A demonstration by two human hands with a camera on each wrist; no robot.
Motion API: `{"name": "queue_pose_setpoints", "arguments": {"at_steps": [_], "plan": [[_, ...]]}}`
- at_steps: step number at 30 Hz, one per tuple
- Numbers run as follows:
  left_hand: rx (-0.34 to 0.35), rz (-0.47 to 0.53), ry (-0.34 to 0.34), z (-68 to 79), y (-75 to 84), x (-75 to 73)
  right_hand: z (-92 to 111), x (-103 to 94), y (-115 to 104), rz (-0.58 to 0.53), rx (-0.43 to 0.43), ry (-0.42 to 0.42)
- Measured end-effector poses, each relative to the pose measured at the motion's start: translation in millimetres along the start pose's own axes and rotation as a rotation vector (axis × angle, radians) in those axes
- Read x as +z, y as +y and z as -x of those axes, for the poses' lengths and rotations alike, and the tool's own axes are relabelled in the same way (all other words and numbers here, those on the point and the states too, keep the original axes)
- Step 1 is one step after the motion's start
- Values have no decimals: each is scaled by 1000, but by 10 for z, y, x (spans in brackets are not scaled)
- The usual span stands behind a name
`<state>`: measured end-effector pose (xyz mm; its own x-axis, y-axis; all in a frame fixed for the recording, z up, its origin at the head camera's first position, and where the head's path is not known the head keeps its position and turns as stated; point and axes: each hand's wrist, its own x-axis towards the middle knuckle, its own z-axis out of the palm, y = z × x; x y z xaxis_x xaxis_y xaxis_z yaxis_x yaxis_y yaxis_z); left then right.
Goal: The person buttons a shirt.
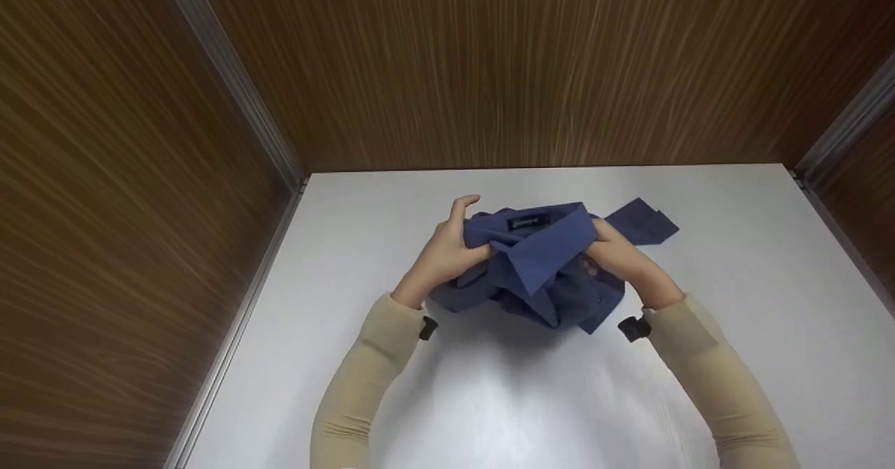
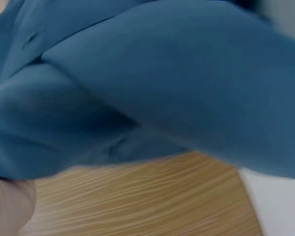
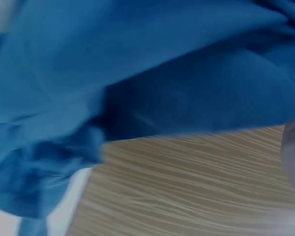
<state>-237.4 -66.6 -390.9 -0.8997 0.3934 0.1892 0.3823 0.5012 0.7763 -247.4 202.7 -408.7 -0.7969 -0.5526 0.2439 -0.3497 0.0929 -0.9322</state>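
A crumpled dark blue collared shirt (image 1: 549, 249) is held up by both hands over the white table. Its pointed collar faces me, with a dark label inside the neckband. My left hand (image 1: 445, 251) grips the collar's left side, thumb in front and index finger raised beyond the cloth. On the other side my right hand (image 1: 619, 252) grips the collar, its fingers partly hidden by the fabric. One strip of the shirt, with a squared end, sticks out to the right past that hand. Blue cloth fills most of the left wrist view (image 2: 187, 83) and the right wrist view (image 3: 187, 93).
The white table (image 1: 294, 357) lies under the hands. Brown wood-grain panels stand behind it (image 1: 531, 70) and at the left (image 1: 105, 210), with another at the right edge. A metal rail (image 1: 238, 329) runs along the table's left side.
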Motion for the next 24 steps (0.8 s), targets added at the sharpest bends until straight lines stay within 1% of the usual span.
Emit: {"name": "queue_pose_setpoints", "arguments": {"at_steps": [2, 3, 4, 5, 7, 9, 10, 11, 12, 14, 16, 19, 21, 22, 24], "plan": [[-50, -8, -45, -8, 143, -89, 8, -65, -62, -114, 2, -50], [-73, -20, -54, -29, 205, -128, -1, -100, -90, -165, 14, -58], [-83, -52, -41, -64, 252, -159, -23, -134, -119, -205, 43, -52], [-85, -98, -7, -114, 285, -181, -58, -166, -139, -237, 72, -32], [-67, -185, 107, -252, 281, -187, -173, -221, -145, -271, 139, 58], [-50, -231, 220, -411, 188, -154, -309, -263, -97, -284, 216, 187], [-46, -245, 260, -484, 111, -127, -371, -278, -50, -281, 247, 246], [-50, -250, 278, -544, 14, -95, -423, -288, 13, -259, 268, 290], [-59, -251, 273, -585, -99, -61, -457, -294, 86, -232, 295, 321], [-116, -262, 202, -603, -355, 4, -451, -309, 256, -146, 352, 330], [-210, -306, 110, -547, -622, 47, -369, -341, 446, 3, 401, 288], [-372, -349, -2, -396, -998, 51, -153, -426, 701, 277, 457, 197], [-482, -317, -47, -284, -1205, 22, 0, -487, 848, 441, 488, 129], [-540, -276, -68, -226, -1292, 4, 70, -507, 911, 511, 506, 93], [-628, -193, -117, -115, -1433, -15, 194, -528, 1018, 615, 540, 15]]}}
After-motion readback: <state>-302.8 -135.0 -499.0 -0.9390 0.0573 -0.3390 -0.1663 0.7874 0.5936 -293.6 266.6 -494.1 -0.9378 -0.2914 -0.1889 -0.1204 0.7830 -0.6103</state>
